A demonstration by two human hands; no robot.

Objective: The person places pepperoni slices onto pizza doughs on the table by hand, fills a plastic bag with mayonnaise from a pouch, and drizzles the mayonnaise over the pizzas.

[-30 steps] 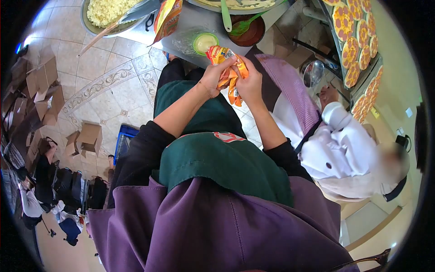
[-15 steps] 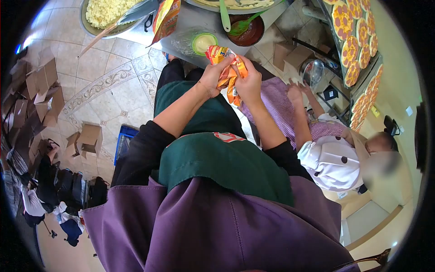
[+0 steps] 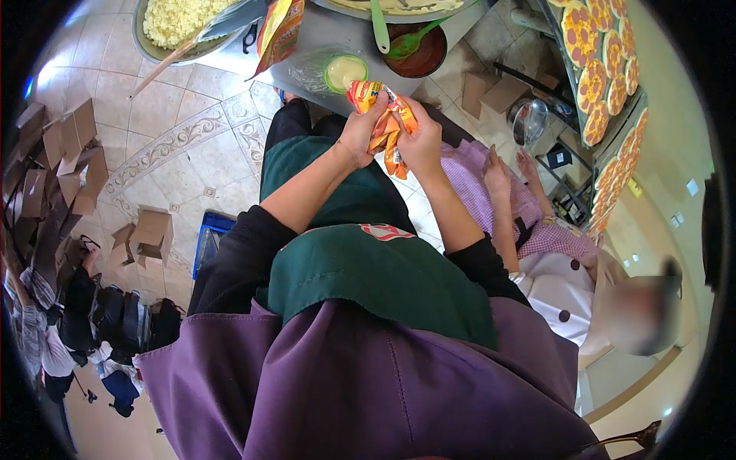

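Observation:
Both hands grip a crumpled orange-and-yellow plastic packet [image 3: 366, 93] just beyond the table's near edge. My left hand [image 3: 360, 134] is closed round its left side, and my right hand [image 3: 421, 142] closes on its right side. Part of the packet hangs below between the hands; its contents are hidden. Right behind it on the table stands a small green-rimmed tub [image 3: 346, 73] of pale cream. Beside the tub is a dark pot [image 3: 438, 67] of red sauce, with a green spatula [image 3: 405, 47] in it.
A bowl [image 3: 140, 34] of grated cheese, a wooden-handled utensil [image 3: 165, 70] and an upright orange packet [image 3: 280, 34] occupy the table's left. Racks of small pizzas [image 3: 595, 80] stand at right. Close on my right is a co-worker in a checked apron [image 3: 464, 172]. Cardboard boxes [image 3: 152, 236] lie leftward.
My hands stay almost in place round the packet, with only slight shifts. The co-worker on the right has moved, with their body lower in view and their hands apart.

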